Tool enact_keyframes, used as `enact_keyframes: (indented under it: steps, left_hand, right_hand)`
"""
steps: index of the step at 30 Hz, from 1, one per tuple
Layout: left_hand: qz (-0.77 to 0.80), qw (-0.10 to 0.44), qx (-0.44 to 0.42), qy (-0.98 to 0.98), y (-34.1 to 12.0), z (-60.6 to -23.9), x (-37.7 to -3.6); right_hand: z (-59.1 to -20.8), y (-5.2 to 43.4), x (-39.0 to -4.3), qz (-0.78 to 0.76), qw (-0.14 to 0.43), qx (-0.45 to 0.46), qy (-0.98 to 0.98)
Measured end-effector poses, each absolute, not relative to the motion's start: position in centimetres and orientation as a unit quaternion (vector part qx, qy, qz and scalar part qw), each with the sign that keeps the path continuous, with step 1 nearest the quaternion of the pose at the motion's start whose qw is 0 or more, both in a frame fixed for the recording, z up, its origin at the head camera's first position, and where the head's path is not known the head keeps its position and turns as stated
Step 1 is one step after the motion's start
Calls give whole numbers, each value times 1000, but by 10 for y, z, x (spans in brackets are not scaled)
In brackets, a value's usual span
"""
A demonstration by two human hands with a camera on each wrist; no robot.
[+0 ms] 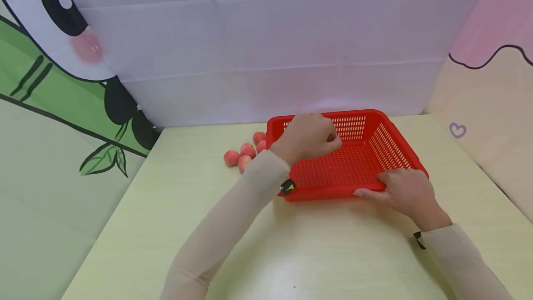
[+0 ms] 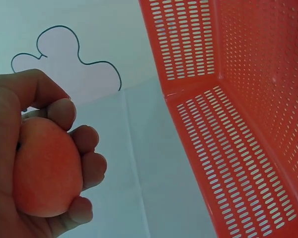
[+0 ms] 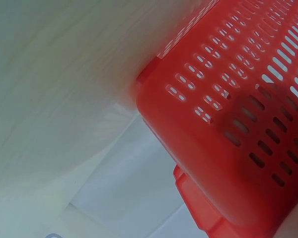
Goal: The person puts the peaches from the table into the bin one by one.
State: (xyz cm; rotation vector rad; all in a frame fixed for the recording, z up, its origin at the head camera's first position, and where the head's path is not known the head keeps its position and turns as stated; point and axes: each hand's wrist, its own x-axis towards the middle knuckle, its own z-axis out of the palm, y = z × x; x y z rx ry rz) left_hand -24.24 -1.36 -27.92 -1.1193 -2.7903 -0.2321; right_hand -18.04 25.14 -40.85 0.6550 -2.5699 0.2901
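A red perforated basket point(image 1: 399, 149) sits on the pale table, its floor bare. My left hand point(image 1: 310, 137) hovers over the basket's left part, fingers curled round a pink-orange peach point(image 2: 45, 168), which the head view hides. My right hand point(image 1: 401, 191) grips the basket's near right rim, thumb inside, fingers along the front wall. The left wrist view looks into the basket point(image 2: 248, 114); the right wrist view shows only its outer corner point(image 3: 223, 124). Several more peaches point(image 1: 243, 154) lie on the table just left of the basket.
The table point(image 1: 175, 207) is light yellow-green wood. A white cloth backdrop point(image 1: 266, 50) stands behind it, a panda-and-bamboo panel point(image 1: 54, 82) to the left and a pink and cream panel point(image 1: 487, 82) to the right.
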Motion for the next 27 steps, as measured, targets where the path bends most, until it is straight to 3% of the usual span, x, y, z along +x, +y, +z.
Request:
enact_keyframes:
  steps: [13,27]
  left_hand:
    - [-53,36,-371,-926,1,-287,-263]
    - [-66,14,-349,-935,15,-297,-293]
  right_hand:
    - [-410,252,-181,100,242,240,-935]
    - [-409,252,-181,95,210,230,-945]
